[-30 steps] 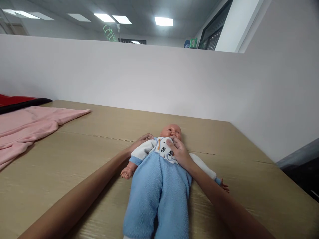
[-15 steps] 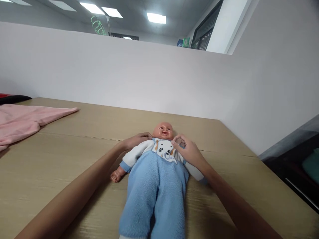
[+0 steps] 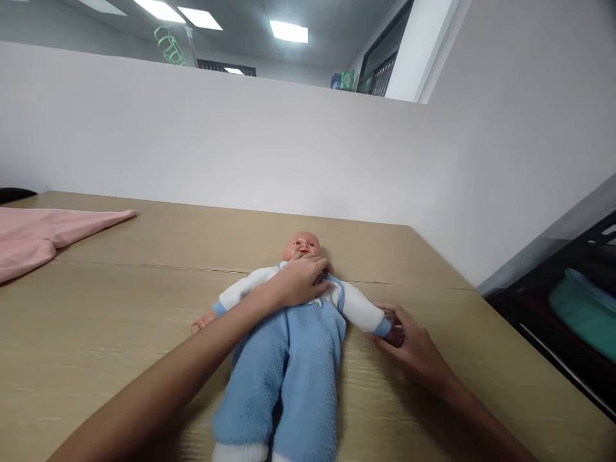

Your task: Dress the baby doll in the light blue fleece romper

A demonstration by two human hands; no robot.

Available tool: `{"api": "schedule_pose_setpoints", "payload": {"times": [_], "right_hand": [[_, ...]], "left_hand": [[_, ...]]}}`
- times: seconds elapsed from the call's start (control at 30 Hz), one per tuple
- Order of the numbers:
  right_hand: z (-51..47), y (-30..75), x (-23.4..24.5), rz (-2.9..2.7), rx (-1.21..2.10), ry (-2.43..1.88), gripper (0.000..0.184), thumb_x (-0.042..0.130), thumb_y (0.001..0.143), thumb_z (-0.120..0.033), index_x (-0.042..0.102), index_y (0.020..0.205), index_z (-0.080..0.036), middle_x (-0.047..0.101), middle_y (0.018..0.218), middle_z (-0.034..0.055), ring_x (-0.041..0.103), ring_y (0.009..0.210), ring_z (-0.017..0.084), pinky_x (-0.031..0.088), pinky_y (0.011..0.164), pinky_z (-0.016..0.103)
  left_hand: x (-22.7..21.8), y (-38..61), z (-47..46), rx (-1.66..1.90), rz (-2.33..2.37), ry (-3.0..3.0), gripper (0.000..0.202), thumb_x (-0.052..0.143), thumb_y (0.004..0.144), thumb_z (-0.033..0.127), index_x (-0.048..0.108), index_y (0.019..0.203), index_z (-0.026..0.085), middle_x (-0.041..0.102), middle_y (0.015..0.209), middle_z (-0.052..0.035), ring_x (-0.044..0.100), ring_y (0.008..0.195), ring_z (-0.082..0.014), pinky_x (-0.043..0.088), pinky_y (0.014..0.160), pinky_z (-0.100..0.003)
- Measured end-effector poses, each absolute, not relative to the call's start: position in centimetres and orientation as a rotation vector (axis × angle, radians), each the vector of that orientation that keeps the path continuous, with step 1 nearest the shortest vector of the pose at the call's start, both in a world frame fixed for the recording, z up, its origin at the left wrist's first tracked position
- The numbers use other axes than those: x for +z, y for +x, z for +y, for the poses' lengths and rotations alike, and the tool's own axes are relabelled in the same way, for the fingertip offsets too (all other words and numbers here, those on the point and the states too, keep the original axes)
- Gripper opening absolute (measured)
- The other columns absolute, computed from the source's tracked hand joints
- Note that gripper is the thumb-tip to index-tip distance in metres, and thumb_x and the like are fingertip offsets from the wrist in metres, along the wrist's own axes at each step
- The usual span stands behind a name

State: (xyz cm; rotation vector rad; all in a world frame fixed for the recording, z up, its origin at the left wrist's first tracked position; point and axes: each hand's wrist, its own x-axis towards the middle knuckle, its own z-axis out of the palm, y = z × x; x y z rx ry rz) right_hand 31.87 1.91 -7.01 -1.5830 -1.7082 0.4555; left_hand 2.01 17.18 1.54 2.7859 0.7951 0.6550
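A baby doll [image 3: 310, 359] lies on its back on the table, dressed in a fleecy outfit with blue legs and white sleeves. Its bald head [image 3: 303, 244] points away from me. My left hand [image 3: 305, 279] reaches across the chest, fingers bent on the outfit near the collar and covering most of the elephant patch. Around the doll's hand and blue cuff on the right side, my right hand [image 3: 409, 340] is closed, with the white sleeve [image 3: 360, 307] stretched outward. The doll's other arm lies out to the left, partly behind my left forearm.
A pink cloth [image 3: 58, 231] lies on the wooden table [image 3: 144, 308] at the left. A white partition wall [image 3: 240, 141] rises behind the table. Past the right edge stands a dark rack [image 3: 534, 308] holding a teal bundle [image 3: 582, 314].
My left hand has moved right, from the doll's shoulder onto its chest. My right hand has gone from the collar down to the doll's hand, and that arm now extends outward.
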Motion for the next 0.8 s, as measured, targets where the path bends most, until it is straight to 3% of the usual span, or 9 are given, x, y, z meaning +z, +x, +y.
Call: {"api": "schedule_pose_setpoints", "payload": {"times": [0.1, 0.23, 0.43, 0.53, 0.63, 0.8], "right_hand": [[2.9, 31.8, -6.5, -1.533, 0.526, -1.532, 0.061, 0.089, 0.080, -0.046, 0.060, 0.132, -0.029, 0.073, 0.128, 0.0101, 0.073, 0.115, 0.033, 0.061, 0.100, 0.048], [5.6, 30.7, -5.0, -1.330, 0.709, -1.242, 0.065, 0.091, 0.080, -0.047, 0.056, 0.131, -0.029, 0.068, 0.138, 0.0105, 0.071, 0.120, 0.030, 0.061, 0.102, 0.042], [10.0, 26.2, -2.9, -1.494, 0.741, -1.092, 0.052, 0.081, 0.089, -0.039, 0.059, 0.134, -0.029, 0.070, 0.118, 0.0063, 0.070, 0.105, 0.026, 0.060, 0.096, 0.041], [10.4, 24.4, -2.7, -1.788, 0.582, -1.058, 0.046, 0.077, 0.087, -0.026, 0.065, 0.131, -0.030, 0.063, 0.120, 0.0070, 0.065, 0.101, 0.026, 0.059, 0.088, 0.040], [9.6, 23.6, -3.0, -1.930, 0.488, -1.027, 0.051, 0.069, 0.084, -0.018, 0.065, 0.133, -0.031, 0.058, 0.123, 0.0079, 0.061, 0.098, 0.026, 0.056, 0.085, 0.040], [7.8, 23.4, -3.1, -1.960, 0.519, -0.991, 0.027, 0.063, 0.097, -0.029, 0.069, 0.123, -0.029, 0.056, 0.132, 0.0102, 0.056, 0.127, 0.032, 0.047, 0.113, 0.049]], "left_hand": [[0.7, 3.3, 17.1, 0.662, 0.811, 2.752, 0.020, 0.062, 0.107, 0.037, 0.071, 0.110, 0.020, 0.077, 0.112, -0.0101, 0.070, 0.108, -0.0298, 0.051, 0.094, -0.042], [0.6, 2.8, 16.6, 0.811, 0.563, 2.684, 0.025, 0.053, 0.112, 0.038, 0.070, 0.116, 0.021, 0.075, 0.114, -0.0083, 0.068, 0.109, -0.0244, 0.050, 0.097, -0.036], [0.6, 1.4, 15.5, 0.938, 0.431, 2.716, 0.035, 0.045, 0.113, 0.041, 0.072, 0.127, 0.024, 0.072, 0.118, -0.0114, 0.066, 0.113, -0.0250, 0.050, 0.101, -0.038], [-0.1, 0.7, 15.5, 0.996, 0.380, 2.760, 0.032, 0.050, 0.109, 0.039, 0.076, 0.122, 0.026, 0.075, 0.113, -0.0119, 0.069, 0.106, -0.0261, 0.051, 0.100, -0.043], [-0.3, 0.3, 15.5, 1.115, 0.419, 2.668, 0.025, 0.060, 0.102, 0.038, 0.079, 0.113, 0.026, 0.076, 0.102, -0.0113, 0.069, 0.097, -0.0266, 0.052, 0.097, -0.046], [0.7, 1.0, 16.1, 1.086, 0.473, 2.204, 0.020, 0.068, 0.097, 0.037, 0.074, 0.099, 0.019, 0.073, 0.095, -0.0067, 0.067, 0.090, -0.0223, 0.052, 0.085, -0.036]]}}
